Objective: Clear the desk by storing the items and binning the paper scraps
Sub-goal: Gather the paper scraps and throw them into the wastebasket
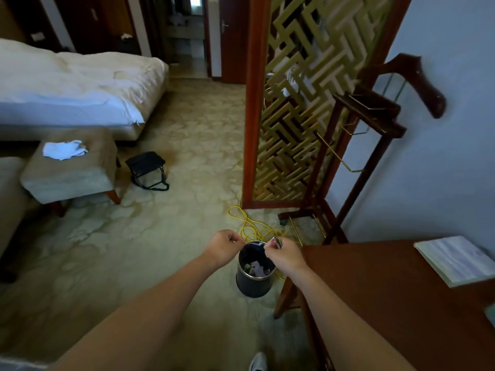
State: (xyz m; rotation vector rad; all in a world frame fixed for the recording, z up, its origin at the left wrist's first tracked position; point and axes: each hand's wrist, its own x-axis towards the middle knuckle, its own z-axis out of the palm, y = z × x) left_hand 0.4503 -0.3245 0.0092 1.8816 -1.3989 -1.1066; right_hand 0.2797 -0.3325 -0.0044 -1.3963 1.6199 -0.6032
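Note:
A small dark round bin (253, 283) stands on the carpet by the corner of the wooden desk (388, 295). Crumpled paper scraps (257, 268) lie inside it. My left hand (223, 247) hovers over the bin's left rim with its fingers curled; whether they pinch anything I cannot tell. My right hand (284, 254) is over the bin's right rim and pinches a small thin green-edged piece (277, 241) between thumb and fingers. A white pad of paper (455, 259) lies on the desk at the right.
A yellow cable (249, 223) coils on the carpet just behind the bin. A wooden valet stand (356, 162) and a lattice screen (302, 103) rise behind the desk. To the left are a padded stool (72, 170), a small black folding stool (147, 170) and a bed (75, 84).

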